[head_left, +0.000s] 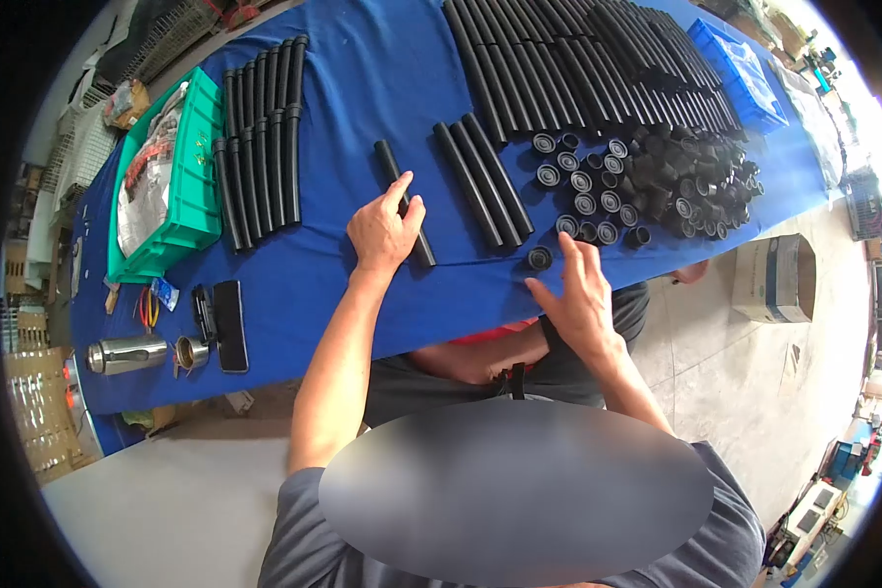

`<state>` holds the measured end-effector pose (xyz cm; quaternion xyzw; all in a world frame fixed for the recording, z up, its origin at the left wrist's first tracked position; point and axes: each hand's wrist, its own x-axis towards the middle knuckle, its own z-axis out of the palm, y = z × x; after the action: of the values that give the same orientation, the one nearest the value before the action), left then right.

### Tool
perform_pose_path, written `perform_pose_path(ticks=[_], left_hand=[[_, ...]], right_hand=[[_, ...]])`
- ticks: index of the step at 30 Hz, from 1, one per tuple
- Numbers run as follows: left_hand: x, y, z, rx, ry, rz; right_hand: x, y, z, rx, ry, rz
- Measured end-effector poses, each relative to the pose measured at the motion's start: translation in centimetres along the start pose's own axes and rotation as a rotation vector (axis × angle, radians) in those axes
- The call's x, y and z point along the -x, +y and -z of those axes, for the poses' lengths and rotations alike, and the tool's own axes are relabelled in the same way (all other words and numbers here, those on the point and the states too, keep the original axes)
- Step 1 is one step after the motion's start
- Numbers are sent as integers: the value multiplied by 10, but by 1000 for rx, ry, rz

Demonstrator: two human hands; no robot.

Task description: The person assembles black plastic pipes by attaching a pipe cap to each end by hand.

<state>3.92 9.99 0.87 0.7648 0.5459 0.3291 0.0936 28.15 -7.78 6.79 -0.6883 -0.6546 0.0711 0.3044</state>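
Observation:
My left hand (380,233) lies over a single black tube (421,247), its fingers closed round the middle. The tube's ends stick out above and below the hand. To the right of it, three black tubes (482,181) lie side by side on the cloth. My right hand (586,304) is open, with thumb and fingers apart. Close to its fingertips stands one round black cap (539,258), and I see no grip on it. Several more black caps (584,204) are spread just beyond, in front of a large heap of caps (691,181).
A blue cloth (363,88) covers the table. Many black tubes (578,69) are stacked at the back right, beside a blue bin (745,78). Capped tubes (263,147) lie left, near a green crate (194,167). A phone (230,326) and steel flask (127,355) lie front left.

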Motion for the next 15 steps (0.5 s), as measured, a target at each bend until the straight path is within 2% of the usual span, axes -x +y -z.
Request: perform_pose_path(ticks=[1, 4, 8, 10, 12, 15], left_hand=[[-1, 1, 0, 4, -12, 20], [-2, -1, -1, -3, -39, 22], [1, -5, 2, 80, 13, 52], [9, 1, 20, 195, 74, 92], [28, 14, 44, 68, 97, 89], [58, 34, 73, 6, 12, 130]], right_hand=[[3, -5, 4, -17, 51, 2], [8, -23, 1, -311, -123, 26], [1, -35, -66, -557, -204, 89], [-5, -34, -84, -649, -213, 38], [-2, -39, -84, -748, -291, -4], [-12, -42, -73, -948, -446, 5]])
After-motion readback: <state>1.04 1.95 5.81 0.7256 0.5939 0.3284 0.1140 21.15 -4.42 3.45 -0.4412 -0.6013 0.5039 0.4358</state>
